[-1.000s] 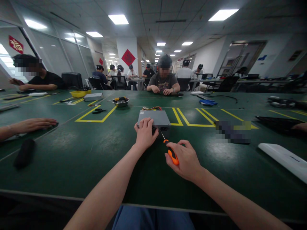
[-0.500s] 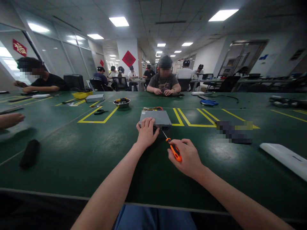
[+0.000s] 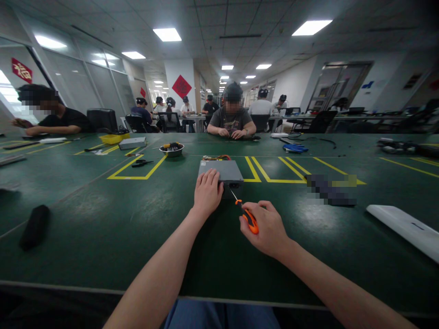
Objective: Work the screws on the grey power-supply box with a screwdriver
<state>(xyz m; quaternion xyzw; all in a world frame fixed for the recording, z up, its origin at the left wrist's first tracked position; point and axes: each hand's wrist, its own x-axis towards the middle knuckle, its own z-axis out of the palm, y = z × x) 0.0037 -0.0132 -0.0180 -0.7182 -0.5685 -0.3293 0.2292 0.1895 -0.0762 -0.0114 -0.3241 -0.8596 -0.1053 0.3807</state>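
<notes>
A grey metal box (image 3: 221,171) with coloured wires behind it lies on the green table (image 3: 103,219) in front of me. My left hand (image 3: 207,192) rests on its near left corner, fingers bent over the top and front. My right hand (image 3: 265,228) is closed round an orange-handled screwdriver (image 3: 247,218). Its thin shaft points up and left, with the tip at the box's front face.
A metal bowl (image 3: 172,149) with a screwdriver, black pliers (image 3: 141,162) and a yellow tray (image 3: 114,137) lie far left. A black case (image 3: 34,226) sits at near left, a white slab (image 3: 404,226) at right. A person (image 3: 233,116) works opposite, another (image 3: 48,114) at far left.
The neighbour's hand at the left edge has withdrawn out of view. My right hand and screwdriver shifted slightly, the tip staying at the box front. My left hand stays on the box.
</notes>
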